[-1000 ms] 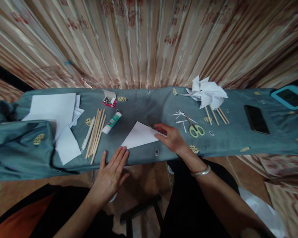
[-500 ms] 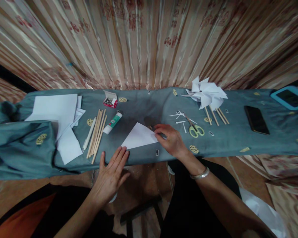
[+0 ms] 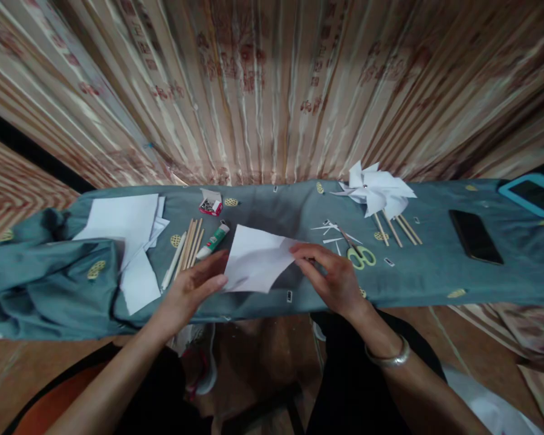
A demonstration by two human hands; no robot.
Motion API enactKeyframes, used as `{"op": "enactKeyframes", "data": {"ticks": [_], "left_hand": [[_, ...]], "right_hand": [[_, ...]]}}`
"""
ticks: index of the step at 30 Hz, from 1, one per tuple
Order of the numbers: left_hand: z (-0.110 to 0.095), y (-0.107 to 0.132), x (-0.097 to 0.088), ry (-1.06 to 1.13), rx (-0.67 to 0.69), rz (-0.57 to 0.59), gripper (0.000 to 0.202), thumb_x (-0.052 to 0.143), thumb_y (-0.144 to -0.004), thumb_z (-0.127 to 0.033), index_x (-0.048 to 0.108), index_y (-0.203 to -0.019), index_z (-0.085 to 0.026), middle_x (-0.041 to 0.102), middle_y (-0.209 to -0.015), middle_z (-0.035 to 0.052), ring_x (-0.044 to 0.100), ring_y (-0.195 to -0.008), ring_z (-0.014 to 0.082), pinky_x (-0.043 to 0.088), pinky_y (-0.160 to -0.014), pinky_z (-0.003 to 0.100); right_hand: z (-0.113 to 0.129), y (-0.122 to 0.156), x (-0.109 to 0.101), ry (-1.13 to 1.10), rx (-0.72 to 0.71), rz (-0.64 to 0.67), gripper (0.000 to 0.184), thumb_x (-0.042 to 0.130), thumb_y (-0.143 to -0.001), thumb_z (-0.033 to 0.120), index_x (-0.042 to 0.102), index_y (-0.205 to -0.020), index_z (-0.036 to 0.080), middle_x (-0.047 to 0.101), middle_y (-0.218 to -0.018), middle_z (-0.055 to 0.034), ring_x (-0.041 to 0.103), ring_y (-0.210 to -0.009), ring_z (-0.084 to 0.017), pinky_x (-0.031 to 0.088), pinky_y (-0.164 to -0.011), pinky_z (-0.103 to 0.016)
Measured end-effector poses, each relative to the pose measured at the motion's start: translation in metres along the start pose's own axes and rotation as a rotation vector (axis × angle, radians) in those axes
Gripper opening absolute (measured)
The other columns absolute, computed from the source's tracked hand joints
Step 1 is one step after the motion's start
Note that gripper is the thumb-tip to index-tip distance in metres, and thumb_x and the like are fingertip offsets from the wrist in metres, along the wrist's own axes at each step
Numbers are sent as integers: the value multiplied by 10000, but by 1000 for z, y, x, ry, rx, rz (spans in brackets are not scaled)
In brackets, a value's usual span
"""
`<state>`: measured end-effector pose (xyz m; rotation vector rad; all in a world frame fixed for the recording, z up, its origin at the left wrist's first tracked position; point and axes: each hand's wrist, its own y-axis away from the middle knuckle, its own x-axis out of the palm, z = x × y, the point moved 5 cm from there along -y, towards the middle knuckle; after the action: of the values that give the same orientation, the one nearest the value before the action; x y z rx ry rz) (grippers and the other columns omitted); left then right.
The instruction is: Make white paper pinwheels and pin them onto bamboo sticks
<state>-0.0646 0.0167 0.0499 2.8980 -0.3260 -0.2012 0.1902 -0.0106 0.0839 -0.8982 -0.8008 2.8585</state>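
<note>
Two hands held one white sheet of paper (image 3: 256,258) at the centre of the frame. The left hand (image 3: 193,290) gripped its left edge and the right hand (image 3: 333,278) pinched its right corner, so the sheet sat bent and partly lifted.

Under it ran a long table draped in blue-grey cloth (image 3: 435,275), crossing the frame from side to side, with a striped pink-and-cream curtain (image 3: 272,90) filling the upper half behind it.

Left of the sheet lay a glue tube (image 3: 214,240), wooden sticks (image 3: 191,241), a small red pin box (image 3: 211,206) and a stack of white paper (image 3: 122,222). To the right lay green-handled scissors (image 3: 361,257) among paper slivers. Farther right were white pinwheels (image 3: 376,187), a dark phone (image 3: 475,237) and, at the right edge of the frame, a blue-cased tablet (image 3: 530,193).

The table's near edge passed just below both hands, and the cloth bunched in folds at the far left. Bare cloth showed between the scissors and the phone, and in a strip behind the sheet toward the curtain.
</note>
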Motion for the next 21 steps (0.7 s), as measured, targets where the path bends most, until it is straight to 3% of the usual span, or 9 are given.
{"op": "enactKeyframes", "data": {"ticks": [3,6,10,13,15,18,21], "left_hand": [[-3,-9,18,-14,-122,95,538,761,-610,-562,766,-954,-148,767,-921,115,706,-888,299,568,-805,388],[7,-14,28,-76,-213,109,448,752,-582,-564,765,-755,-150,753,-744,88,661,-621,215,537,-582,309],[14,-21,30,-102,-97,46,365,746,-576,-529,705,-590,-167,694,-577,60,591,-516,176,482,-511,279],[10,-26,25,-166,19,-58,362,727,-603,-522,717,-654,-164,713,-621,65,622,-563,208,498,-529,297],[1,-27,21,-277,99,-135,358,694,-646,-517,726,-723,-169,729,-676,62,643,-610,232,506,-542,305],[-14,-29,17,-470,187,-224,349,638,-708,-514,711,-760,-177,708,-667,47,640,-616,240,502,-549,307],[-24,-32,16,-512,226,-239,357,592,-758,-506,710,-832,-178,706,-706,43,661,-679,243,525,-618,309]], "right_hand": [[-1,1,0,-76,44,8,113,562,-898,192,660,-935,233,752,-1014,-34,703,-989,-170,558,-886,-311],[-3,2,0,-125,91,29,100,565,-898,224,659,-931,237,742,-1057,-31,699,-988,-168,556,-885,-310],[-25,5,-21,69,209,16,214,594,-887,302,644,-1085,237,726,-1099,-58,707,-819,-167,568,-791,-305],[-53,10,-55,534,325,-38,285,529,-913,278,631,-1156,171,727,-1066,-124,699,-915,-242,532,-862,-378],[-73,15,-71,837,453,44,303,525,-906,262,641,-1150,124,721,-1047,-178,681,-982,-305,521,-840,-399],[-95,21,-78,1017,592,220,312,531,-905,280,645,-1137,105,727,-983,-192,702,-909,-327,521,-756,-383],[-102,22,-74,1057,639,298,305,530,-908,286,631,-1139,115,727,-978,-187,719,-840,-304,511,-703,-357]]}}
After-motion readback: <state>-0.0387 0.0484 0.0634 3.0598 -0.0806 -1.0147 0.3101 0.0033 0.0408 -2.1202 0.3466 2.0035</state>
